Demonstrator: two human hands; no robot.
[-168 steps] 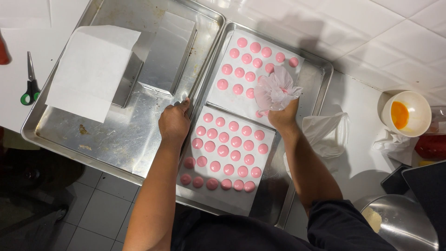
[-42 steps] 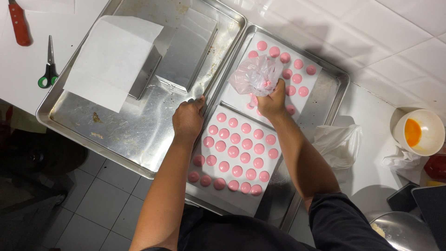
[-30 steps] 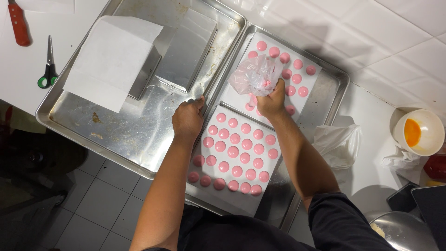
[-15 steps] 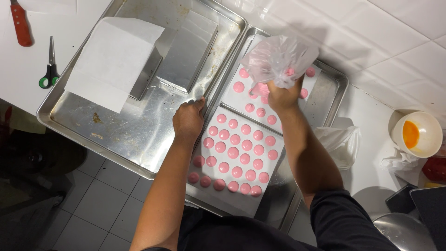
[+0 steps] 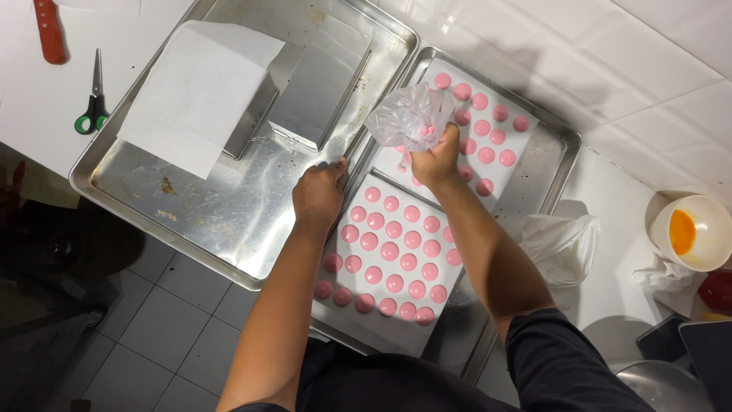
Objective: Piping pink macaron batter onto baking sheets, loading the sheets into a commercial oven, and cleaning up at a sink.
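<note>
My right hand (image 5: pixel 436 159) grips a clear plastic piping bag (image 5: pixel 410 116) with pink batter, its tip down over the far white paper sheet (image 5: pixel 526 137) dotted with pink rounds (image 5: pixel 486 155). My left hand (image 5: pixel 319 193) rests on the left rim of the steel tray (image 5: pixel 550 180), at the corner of the near paper sheet (image 5: pixel 366 320), which carries several rows of pink rounds (image 5: pixel 392 250). Its fingers are curled; what they hold is hidden.
A larger steel tray (image 5: pixel 206 221) lies to the left with a white paper-covered block (image 5: pixel 197 91) and a metal pan (image 5: pixel 320 80). Green-handled scissors (image 5: pixel 93 99) and a red-handled tool (image 5: pixel 49 30) lie at far left. A bowl of yellow liquid (image 5: pixel 690 233) and crumpled plastic (image 5: pixel 563 244) sit right.
My right hand has lowered the piping bag and shifted it left over the far sheet, after lifting it half a second ago. My left hand has stayed on the tray rim.
</note>
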